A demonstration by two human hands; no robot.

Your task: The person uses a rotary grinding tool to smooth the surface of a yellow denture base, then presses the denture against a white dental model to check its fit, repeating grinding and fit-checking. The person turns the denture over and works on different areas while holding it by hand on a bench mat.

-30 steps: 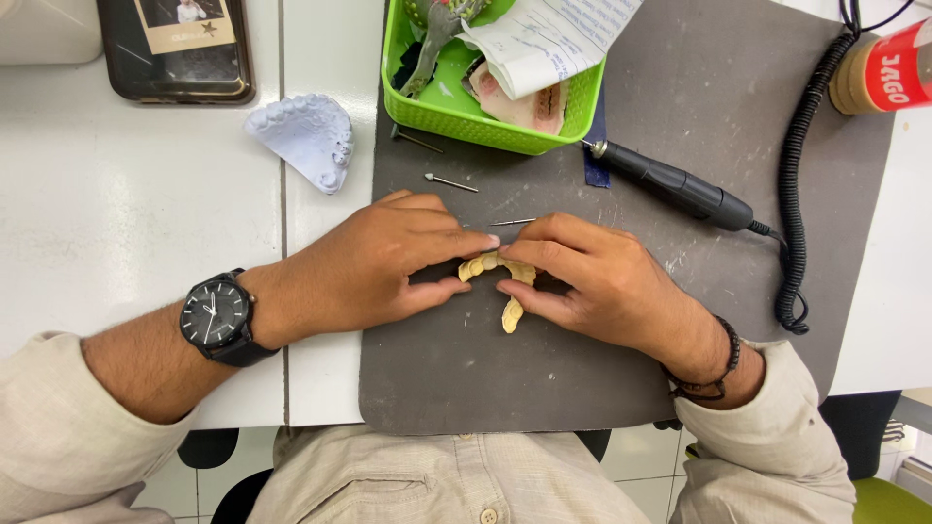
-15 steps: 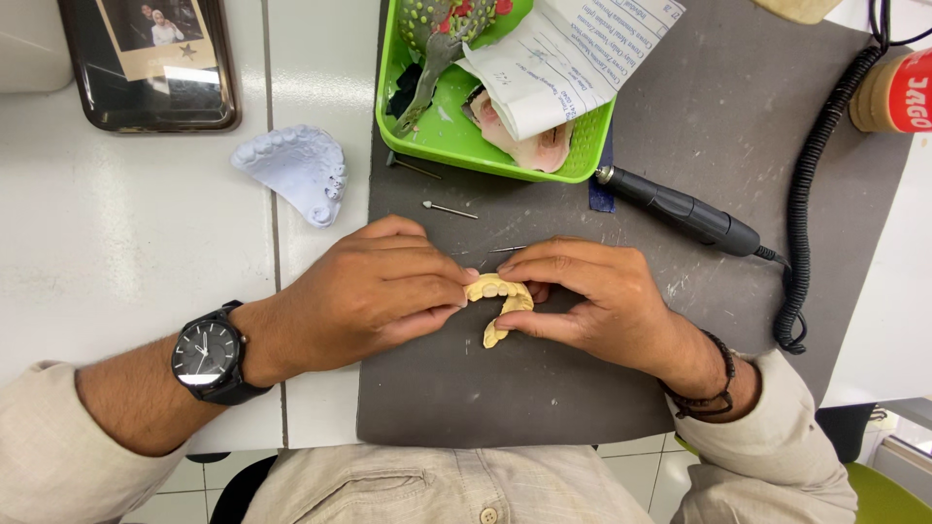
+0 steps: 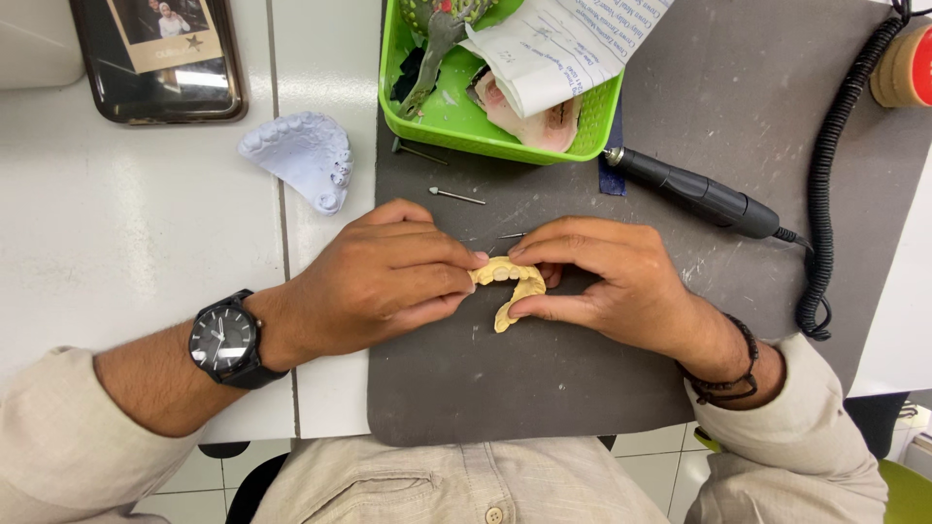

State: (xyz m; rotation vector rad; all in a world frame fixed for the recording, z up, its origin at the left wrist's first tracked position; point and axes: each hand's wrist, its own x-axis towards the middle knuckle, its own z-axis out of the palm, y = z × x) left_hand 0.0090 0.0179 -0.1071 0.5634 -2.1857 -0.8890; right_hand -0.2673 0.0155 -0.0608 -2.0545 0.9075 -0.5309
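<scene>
Looking down, I see the dark grey mat (image 3: 582,388) covering most of the bench, with the green tray (image 3: 456,121) of papers at its far edge and the black handpiece (image 3: 694,192) lying beside that. My left hand (image 3: 374,281) and right hand (image 3: 612,277) meet at the middle of the mat, both pinched shut on the yellow dental cast (image 3: 510,286), which is held just above the surface. Off the mat to the left sits a pale blue cast (image 3: 301,155), and a small bur (image 3: 456,195) lies near my left fingers.
</scene>
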